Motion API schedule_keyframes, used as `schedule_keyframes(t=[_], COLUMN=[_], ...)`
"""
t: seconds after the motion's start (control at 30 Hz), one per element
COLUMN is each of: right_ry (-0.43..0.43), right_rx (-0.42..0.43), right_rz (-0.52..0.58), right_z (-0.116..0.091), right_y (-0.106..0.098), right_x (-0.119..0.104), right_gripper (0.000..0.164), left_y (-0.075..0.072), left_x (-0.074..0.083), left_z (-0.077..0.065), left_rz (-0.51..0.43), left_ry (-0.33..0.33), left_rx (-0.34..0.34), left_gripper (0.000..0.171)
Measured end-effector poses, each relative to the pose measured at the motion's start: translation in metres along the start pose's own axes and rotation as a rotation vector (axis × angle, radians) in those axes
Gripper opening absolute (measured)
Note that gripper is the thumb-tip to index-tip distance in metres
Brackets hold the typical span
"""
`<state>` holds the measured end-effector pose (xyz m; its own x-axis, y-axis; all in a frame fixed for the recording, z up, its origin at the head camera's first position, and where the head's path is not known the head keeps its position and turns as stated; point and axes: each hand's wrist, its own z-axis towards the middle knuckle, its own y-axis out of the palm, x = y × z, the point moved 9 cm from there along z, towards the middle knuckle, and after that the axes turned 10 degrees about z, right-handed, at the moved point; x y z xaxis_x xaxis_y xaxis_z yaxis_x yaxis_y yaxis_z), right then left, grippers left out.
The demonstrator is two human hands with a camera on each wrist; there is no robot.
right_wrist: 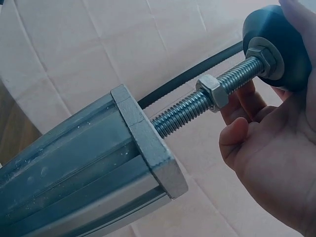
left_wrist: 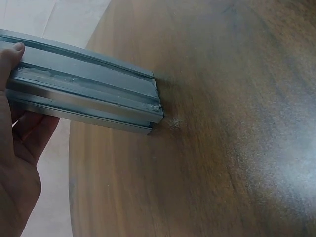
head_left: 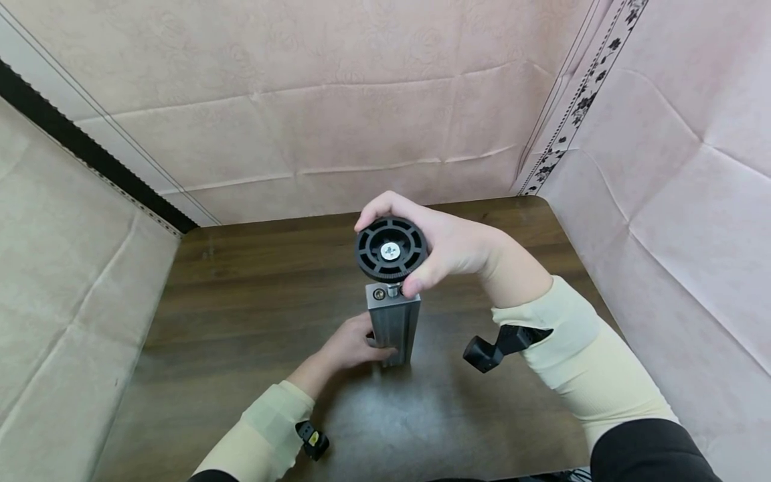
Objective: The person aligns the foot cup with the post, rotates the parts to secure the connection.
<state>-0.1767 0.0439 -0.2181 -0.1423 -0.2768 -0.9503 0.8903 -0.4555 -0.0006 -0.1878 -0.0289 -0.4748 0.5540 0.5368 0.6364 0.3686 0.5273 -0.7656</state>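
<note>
Reaching in from the side, the person's right hand (head_left: 452, 244) grips a round black foot (head_left: 391, 272), thumb at the near rim and fingers over the far one. The foot is spoked, with a metal screw (head_left: 390, 251) at its centre. Below this hand stands an upright metal profile (head_left: 394, 331); the left hand (head_left: 355, 345) clasps it low down, thumb across the near face, the other fingers mostly hidden.

Seen from the left wrist, that thumb lies on a grooved, smeared face while fingers tuck beneath; the frame cuts the hand off. Beyond it is the profile's lower end; whether it touches the wood-grained desk (left_wrist: 212, 163) is hard to tell.

At the right wrist, a threaded rod (right_wrist: 180, 117) runs from the gripped foot toward the end plate (right_wrist: 148, 140), where its entry is hidden. Midway sits a hex nut (right_wrist: 212, 93), just beside a curled fingertip.
</note>
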Motion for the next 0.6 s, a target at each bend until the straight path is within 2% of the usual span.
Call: schedule_keyframes(t=[0.3, 0.43, 0.6], right_ry=[-0.023, -0.031, -0.026], right_rx=[0.012, 0.046, 0.085], right_rz=[-0.003, -0.013, -0.027], right_z=[0.0008, -0.001, -0.001], right_y=[-0.0019, -0.0055, -0.0089], right_x=[-0.0007, -0.0005, 0.0007], right_gripper=[0.084, 0.085, 0.087], left_y=[-0.0025, -0.0007, -0.0018], left_x=[0.001, -0.0003, -0.0001], left_z=[0.002, 0.0045, 0.0055], left_rz=[0.007, 0.004, -0.003], left_ry=[0.016, 0.01, 0.019], left_rx=[0.007, -0.01, 0.0], left_gripper=[0.057, 0.059, 0.058])
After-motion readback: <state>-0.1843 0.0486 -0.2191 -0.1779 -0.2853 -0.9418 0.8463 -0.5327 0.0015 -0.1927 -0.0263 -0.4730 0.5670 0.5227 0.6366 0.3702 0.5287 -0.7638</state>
